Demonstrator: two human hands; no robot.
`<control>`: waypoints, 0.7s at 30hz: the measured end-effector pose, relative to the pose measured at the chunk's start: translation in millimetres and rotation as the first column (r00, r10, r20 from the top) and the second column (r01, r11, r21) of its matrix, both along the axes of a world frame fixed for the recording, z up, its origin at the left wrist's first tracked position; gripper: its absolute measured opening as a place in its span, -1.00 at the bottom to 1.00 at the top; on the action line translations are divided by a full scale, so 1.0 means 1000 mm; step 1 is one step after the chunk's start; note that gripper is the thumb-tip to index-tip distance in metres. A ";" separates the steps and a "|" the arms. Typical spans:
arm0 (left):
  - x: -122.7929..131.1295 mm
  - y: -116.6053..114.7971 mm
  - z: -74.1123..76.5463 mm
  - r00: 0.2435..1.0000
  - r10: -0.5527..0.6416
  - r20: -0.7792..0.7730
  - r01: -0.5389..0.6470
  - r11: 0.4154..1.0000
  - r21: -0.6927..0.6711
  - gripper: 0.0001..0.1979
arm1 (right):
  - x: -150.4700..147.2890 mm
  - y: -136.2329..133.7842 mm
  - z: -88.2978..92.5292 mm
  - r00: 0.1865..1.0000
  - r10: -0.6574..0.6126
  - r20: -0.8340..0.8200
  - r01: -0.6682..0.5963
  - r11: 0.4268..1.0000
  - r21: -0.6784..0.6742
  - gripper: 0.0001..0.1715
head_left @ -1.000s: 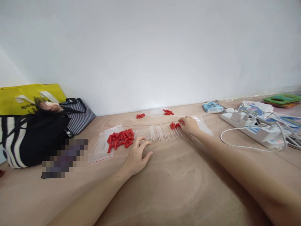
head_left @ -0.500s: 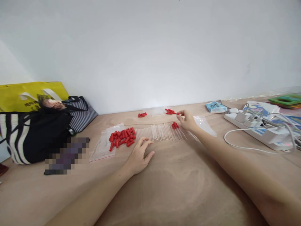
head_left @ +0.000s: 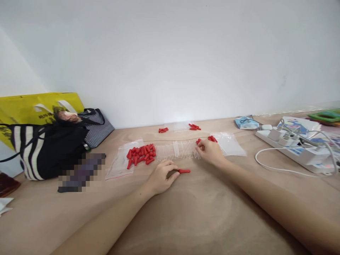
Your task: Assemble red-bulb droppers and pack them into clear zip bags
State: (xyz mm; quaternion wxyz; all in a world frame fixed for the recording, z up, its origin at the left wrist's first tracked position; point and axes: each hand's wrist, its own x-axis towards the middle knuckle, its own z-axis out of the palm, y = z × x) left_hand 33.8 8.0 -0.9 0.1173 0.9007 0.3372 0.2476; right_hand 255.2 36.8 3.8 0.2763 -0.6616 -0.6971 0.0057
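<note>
My left hand rests low over the table, thumb and fingers pinched on the wide end of a red rubber dropper bulb that points right. My right hand is closed in a pinch at the right end of a row of thin glass tubes; whatever lies between its fingertips is hidden. Red bulbs show just behind that hand. Left of the row, a pile of red bulbs lies partly on a clear zip bag.
Farther back are a second group of tubes and small red bulb clusters. A clear bag lies right of my hand, beside a power strip with cables. Bags stand at left; a blue mask is at back right.
My right hand has come nearer from the rear bulb cluster to the front row of tubes. My left hand, empty before, now pinches a red bulb.
</note>
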 end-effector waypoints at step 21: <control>0.003 -0.002 -0.003 0.986 0.129 0.103 -0.128 0.992 -0.018 -0.80 | -0.002 0.032 0.009 0.971 -0.189 0.148 0.225 0.933 -0.282 -0.77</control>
